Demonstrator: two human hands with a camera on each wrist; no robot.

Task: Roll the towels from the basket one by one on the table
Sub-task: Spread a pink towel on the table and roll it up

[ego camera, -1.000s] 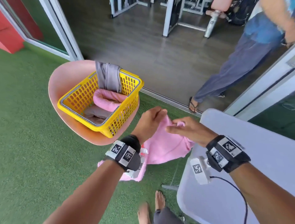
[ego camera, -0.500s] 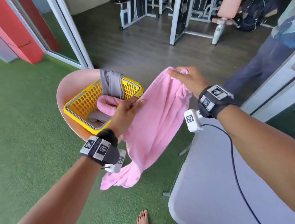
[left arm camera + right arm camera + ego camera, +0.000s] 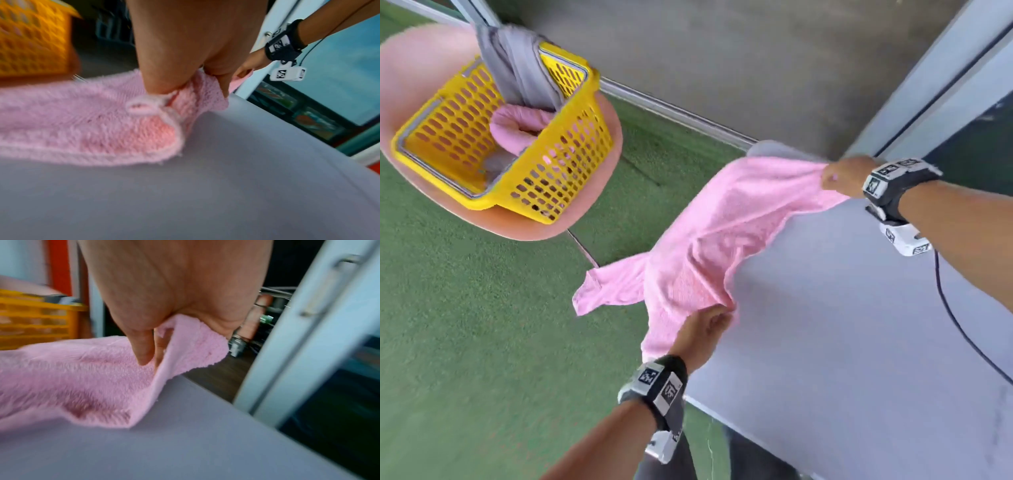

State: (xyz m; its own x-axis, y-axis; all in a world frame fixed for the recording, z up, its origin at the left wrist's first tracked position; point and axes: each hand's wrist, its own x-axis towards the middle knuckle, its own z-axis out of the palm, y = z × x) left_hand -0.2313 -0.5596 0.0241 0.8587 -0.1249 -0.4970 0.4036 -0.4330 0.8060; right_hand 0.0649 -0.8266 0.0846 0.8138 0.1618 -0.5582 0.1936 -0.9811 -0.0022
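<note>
A pink towel point(image 3: 715, 233) stretches between both hands over the left end of the grey table point(image 3: 859, 342), part of it hanging off the table's left edge. My left hand point(image 3: 705, 325) pinches its near corner point(image 3: 180, 97) just above the tabletop. My right hand point(image 3: 839, 178) pinches the far corner point(image 3: 185, 340) near the table's far edge. The yellow basket point(image 3: 571, 164) sits on a pink chair point(image 3: 414, 68) at the upper left, with a rolled pink towel point(image 3: 517, 130) inside and a grey towel point(image 3: 517, 68) draped over its rim.
Green artificial turf point(image 3: 465, 342) covers the ground left of the table. A door frame point(image 3: 945, 85) stands beyond the table's far right, with a sliding-door track point(image 3: 678, 109) and dark floor point(image 3: 722, 51) behind. A black cable point(image 3: 955, 315) runs across the table from my right wrist.
Both hands carried the pink towel from in front of the basket rightward and down onto the table's left end, spreading apart and stretching it. My view has turned toward the table.
</note>
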